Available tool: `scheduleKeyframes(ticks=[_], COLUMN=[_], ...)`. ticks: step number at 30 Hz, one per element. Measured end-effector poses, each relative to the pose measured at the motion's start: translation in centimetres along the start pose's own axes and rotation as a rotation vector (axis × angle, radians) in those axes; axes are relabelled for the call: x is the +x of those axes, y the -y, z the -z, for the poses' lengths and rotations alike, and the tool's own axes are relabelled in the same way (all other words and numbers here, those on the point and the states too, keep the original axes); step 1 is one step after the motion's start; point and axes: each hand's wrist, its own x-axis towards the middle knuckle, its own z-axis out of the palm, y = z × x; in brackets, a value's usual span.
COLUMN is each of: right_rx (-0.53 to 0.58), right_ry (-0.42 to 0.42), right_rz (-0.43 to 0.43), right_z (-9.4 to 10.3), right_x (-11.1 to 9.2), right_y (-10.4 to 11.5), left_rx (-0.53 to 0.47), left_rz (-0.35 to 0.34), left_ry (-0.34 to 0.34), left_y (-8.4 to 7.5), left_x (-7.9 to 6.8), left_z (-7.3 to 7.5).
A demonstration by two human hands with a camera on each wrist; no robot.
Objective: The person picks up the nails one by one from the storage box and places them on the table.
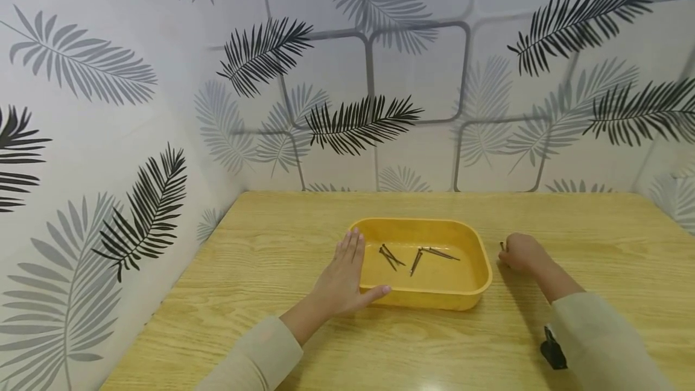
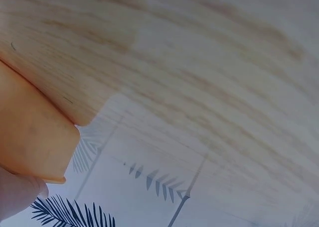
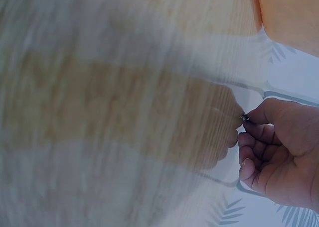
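Observation:
A yellow plastic tray (image 1: 429, 297) stands on the wooden table, with several thin dark screws (image 1: 417, 261) lying loose on its floor. My left hand (image 1: 344, 276) rests against the tray's left end. Its fingers lie straight along the left rim and the thumb stretches over the near rim. In the left wrist view only part of a digit (image 2: 20, 192) shows at the tray's edge. To the right of the tray, my right hand (image 1: 523, 253) pinches a small screw (image 3: 244, 117) between thumb and forefinger, above the table. Most of that screw is hidden by the fingers.
The wood-grain table (image 1: 282, 228) runs back to a wall (image 1: 418, 155) with a leaf pattern. A second wall (image 1: 108, 155) borders the table's left side. A black object (image 1: 552, 349) shows beside the right sleeve.

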Motion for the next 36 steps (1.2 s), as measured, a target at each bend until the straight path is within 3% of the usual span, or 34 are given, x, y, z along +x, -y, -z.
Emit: scheduleKeyframes(ticks=[15,26,36], right_rx=[-0.024,-0.022,0.04], right_ry=[0.014,0.053,-0.08], right_rz=[0.007,-0.046,0.002], right_z=[-0.2,0.8,2.2], right_x=[0.2,0.1,0.7], right_y=[0.0,0.4,1.7], left_rx=[-0.006,0.003,-0.005], left_rz=[0.0,-0.009,-0.007], left_ry=[-0.002,-0.018,-0.015], left_y=[0.1,0.3,0.3], left_x=[-0.1,0.1,0.1], left_z=[0.1,-0.2,-0.3])
